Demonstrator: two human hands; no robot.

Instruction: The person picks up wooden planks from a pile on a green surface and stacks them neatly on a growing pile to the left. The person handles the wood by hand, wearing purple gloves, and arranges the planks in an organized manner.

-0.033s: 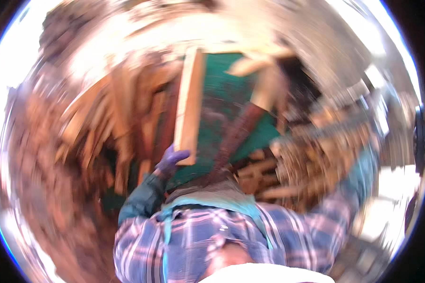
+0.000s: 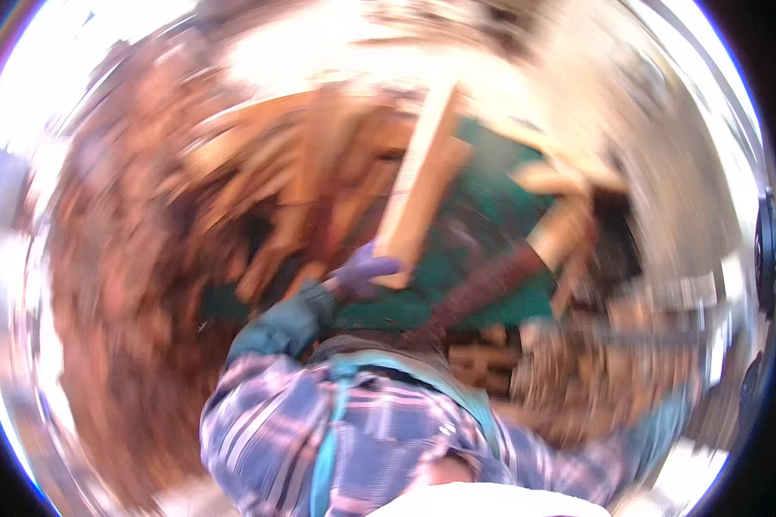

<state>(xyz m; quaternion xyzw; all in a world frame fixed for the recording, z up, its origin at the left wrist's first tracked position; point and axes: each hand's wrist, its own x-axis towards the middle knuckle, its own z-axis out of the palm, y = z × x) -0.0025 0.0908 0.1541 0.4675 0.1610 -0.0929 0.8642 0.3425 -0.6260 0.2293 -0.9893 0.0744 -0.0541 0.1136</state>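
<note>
My left hand [image 2: 362,269], in a purple glove, is closed on the near end of a pale, squared wooden plank [image 2: 416,185]. The plank points away from me, tilted to the right, over a green surface [image 2: 496,224]. My right arm [image 2: 655,431] reaches far out to the right, beside a long grey bar [image 2: 621,333]. Motion blur smears the right hand at the end of the sleeve, so its fingers cannot be made out.
Loose wood pieces [image 2: 297,185] lie heaped left of the plank. A reddish-brown pile [image 2: 121,302] fills the far left. More cut wood [image 2: 560,375] is stacked at the right, below the grey bar. Right of the plank, a brown post-like piece [image 2: 496,283] with a pale end crosses the green surface.
The whole view has swung round. The plank and my left hand now appear farther right, the plank leaning more to the right. My left hand keeps its hold on it.
</note>
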